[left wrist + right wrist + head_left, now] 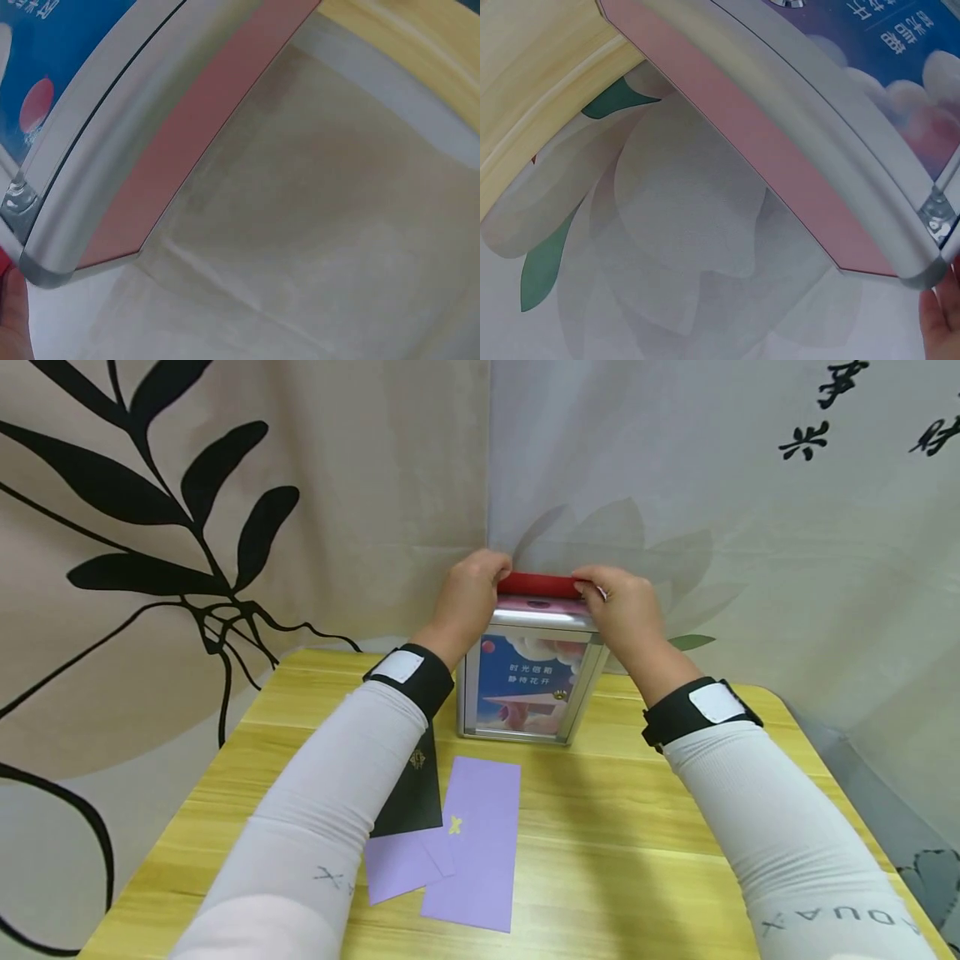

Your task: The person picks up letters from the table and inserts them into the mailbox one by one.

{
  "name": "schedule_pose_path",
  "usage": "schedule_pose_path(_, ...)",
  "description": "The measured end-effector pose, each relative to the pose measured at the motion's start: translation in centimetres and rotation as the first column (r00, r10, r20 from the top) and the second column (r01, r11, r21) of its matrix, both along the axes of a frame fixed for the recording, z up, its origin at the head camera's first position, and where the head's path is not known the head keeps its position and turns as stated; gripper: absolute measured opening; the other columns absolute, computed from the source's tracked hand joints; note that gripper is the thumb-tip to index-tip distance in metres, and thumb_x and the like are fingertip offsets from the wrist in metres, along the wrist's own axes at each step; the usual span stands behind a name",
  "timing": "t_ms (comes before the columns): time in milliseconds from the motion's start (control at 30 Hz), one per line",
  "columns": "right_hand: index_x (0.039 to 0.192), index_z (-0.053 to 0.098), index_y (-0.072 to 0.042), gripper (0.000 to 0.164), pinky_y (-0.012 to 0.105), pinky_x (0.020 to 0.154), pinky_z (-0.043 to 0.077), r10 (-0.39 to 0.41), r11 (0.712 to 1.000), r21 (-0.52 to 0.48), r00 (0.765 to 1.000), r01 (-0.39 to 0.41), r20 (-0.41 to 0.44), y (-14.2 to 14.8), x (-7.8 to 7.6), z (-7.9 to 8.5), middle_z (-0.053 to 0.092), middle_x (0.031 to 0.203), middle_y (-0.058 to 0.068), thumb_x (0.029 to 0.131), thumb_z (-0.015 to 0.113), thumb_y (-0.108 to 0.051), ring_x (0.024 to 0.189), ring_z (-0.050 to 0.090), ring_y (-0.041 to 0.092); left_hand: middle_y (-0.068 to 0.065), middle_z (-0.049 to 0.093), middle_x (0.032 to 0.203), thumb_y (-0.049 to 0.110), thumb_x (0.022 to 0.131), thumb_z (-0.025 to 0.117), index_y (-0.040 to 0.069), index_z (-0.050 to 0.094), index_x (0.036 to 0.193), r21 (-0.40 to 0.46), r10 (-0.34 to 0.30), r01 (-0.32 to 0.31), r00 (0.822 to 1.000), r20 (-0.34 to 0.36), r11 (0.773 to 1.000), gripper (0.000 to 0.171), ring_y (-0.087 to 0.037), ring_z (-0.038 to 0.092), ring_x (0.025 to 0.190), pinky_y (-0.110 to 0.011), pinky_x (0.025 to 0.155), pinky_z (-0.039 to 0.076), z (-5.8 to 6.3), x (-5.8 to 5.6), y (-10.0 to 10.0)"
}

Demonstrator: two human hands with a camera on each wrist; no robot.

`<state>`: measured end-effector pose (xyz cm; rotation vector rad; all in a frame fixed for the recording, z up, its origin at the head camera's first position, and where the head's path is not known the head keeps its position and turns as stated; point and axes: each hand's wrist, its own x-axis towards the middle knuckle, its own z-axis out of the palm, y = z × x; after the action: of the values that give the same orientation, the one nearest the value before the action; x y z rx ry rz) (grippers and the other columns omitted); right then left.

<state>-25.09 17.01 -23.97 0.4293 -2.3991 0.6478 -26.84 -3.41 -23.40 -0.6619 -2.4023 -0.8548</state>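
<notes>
A silver-framed letter box (592, 685) with a blue and pink picture and Chinese writing behind its front pane stands upright on the table. Over its top, a red envelope (536, 585) shows as a narrow strip. My left hand (467, 602) pinches the envelope's left end, and my right hand (624, 610) pinches its right end between thumb and fingers. The envelope's lower part is hidden behind the top front edge. In the left wrist view, fingers (13, 319) appear beside the box corner; right-hand fingers (941, 319) show similarly in the right wrist view.
On the wooden table (660, 827) in front of the box lie a purple envelope (483, 860) with a small gold mark, a smaller purple piece (401, 864) and a black envelope (420, 797) partly under my left forearm. A printed curtain (390, 468) hangs close behind.
</notes>
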Motion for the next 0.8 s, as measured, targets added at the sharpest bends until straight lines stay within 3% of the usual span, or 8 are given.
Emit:
schedule_pose_path(133, 0.108, 0.071, -0.004, 0.017, 0.045, 0.091, 0.050, -0.014, 0.999, 0.034, 1.000, 0.014, 0.002, -0.2, -0.1, -0.2, 0.069, 0.108, 0.017, 0.095, 0.060, -0.006, 0.102, 0.065, 0.033, -0.009, 0.064, 0.098, -0.004, 0.099, 0.043, 0.003, 0.065, 0.097, -0.006, 0.001, -0.001, 1.000, 0.022, 1.000, 0.023, -0.020, 0.058, 0.094, -0.025, 0.084, 0.048, -0.4, -0.2, -0.1)
schedule_pose_path(333, 0.106, 0.070, -0.004, 0.016, 0.045, 0.092, 0.049, -0.040, 0.998, 0.055, 0.999, 0.040, 0.015, -0.5, -0.3, -0.5, 0.070, 0.106, 0.015, 0.095, 0.059, -0.007, 0.101, 0.064, 0.033, -0.010, 0.062, 0.094, -0.006, 0.096, 0.044, 0.001, 0.063, 0.090, -0.012, 0.004, -0.004, 1.000, 0.000, 1.000, 0.021, -0.022, 0.056, 0.090, -0.029, 0.080, 0.045, -0.8, -0.6, -0.2)
schedule_pose_path(433, 0.107, 0.070, -0.005, 0.016, 0.046, 0.092, 0.049, -0.071, 0.995, 0.079, 0.995, 0.066, 0.064, -0.5, -0.3, -0.5, 0.069, 0.107, 0.015, 0.096, 0.058, -0.009, 0.101, 0.064, 0.034, -0.010, 0.063, 0.096, -0.005, 0.096, 0.044, 0.002, 0.064, 0.092, -0.025, 0.007, -0.007, 1.000, 0.010, 1.000, 0.021, -0.021, 0.056, 0.091, -0.029, 0.082, 0.046, -1.2, -0.8, -0.1)
schedule_pose_path(600, 0.113, 0.068, -0.007, 0.019, 0.049, 0.090, 0.049, -0.131, 0.983, 0.152, 0.979, 0.107, 0.156, -0.6, -0.3, -0.6, 0.068, 0.108, 0.016, 0.098, 0.057, -0.012, 0.097, 0.061, 0.036, -0.008, 0.062, 0.104, -0.003, 0.097, 0.046, 0.004, 0.063, 0.096, -0.058, 0.004, 0.001, 0.996, 0.089, 0.998, 0.018, -0.021, 0.056, 0.097, -0.029, 0.084, 0.048, -1.5, -0.9, 0.0)
schedule_pose_path(700, 0.115, 0.067, -0.007, 0.021, 0.050, 0.088, 0.050, -0.150, 0.977, 0.179, 0.973, 0.119, 0.173, -0.6, -0.2, -0.6, 0.068, 0.108, 0.016, 0.098, 0.056, -0.013, 0.095, 0.061, 0.037, -0.008, 0.062, 0.108, -0.007, 0.090, 0.055, 0.004, 0.062, 0.097, -0.097, 0.008, 0.003, 0.993, 0.115, 0.995, 0.015, -0.022, 0.055, 0.100, -0.029, 0.086, 0.048, -1.5, -0.8, 0.2)
schedule_pose_path(800, 0.118, 0.067, -0.008, 0.023, 0.049, 0.088, 0.050, -0.167, 0.971, 0.206, 0.963, 0.123, 0.213, -0.8, -0.2, -0.4, 0.068, 0.111, 0.016, 0.099, 0.054, -0.014, 0.094, 0.061, 0.037, -0.010, 0.063, 0.110, -0.010, 0.081, 0.067, 0.003, 0.062, 0.101, -0.140, 0.016, -0.002, 0.995, 0.094, 0.990, 0.025, -0.023, 0.056, 0.102, -0.029, 0.092, 0.047, -1.5, -0.7, 0.3)
